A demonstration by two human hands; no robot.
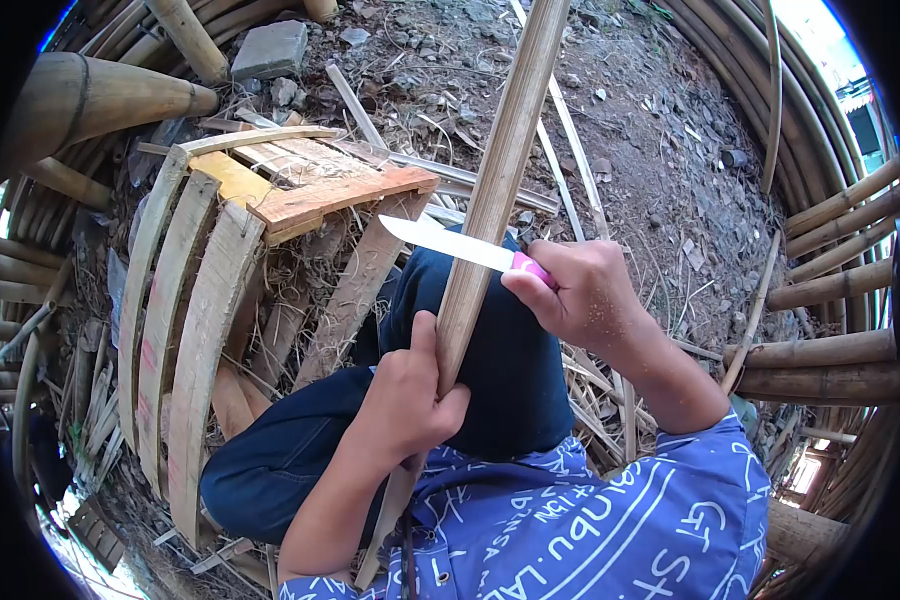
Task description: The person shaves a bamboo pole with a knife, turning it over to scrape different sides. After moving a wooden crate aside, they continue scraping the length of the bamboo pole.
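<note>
A long split bamboo strip (505, 150) slants across my lap from the top of the view down past my waist. My left hand (407, 405) is wrapped round its lower part, with the index finger laid along its edge. In my right hand (580, 290) is a knife (445, 243) with a pink handle, its pale blade pointing left. The blade crosses the strip above my raised knee, right at its surface. Thumb and fingers close round the handle and hide most of it.
At the left stands a wooden slatted crate (210, 310) with fibrous shavings inside. Bamboo poles (820, 365) are stacked at the right, and thick ones (110, 100) jut in at upper left. A grey block (270, 50) and thin strips (570, 150) lie on the stony ground.
</note>
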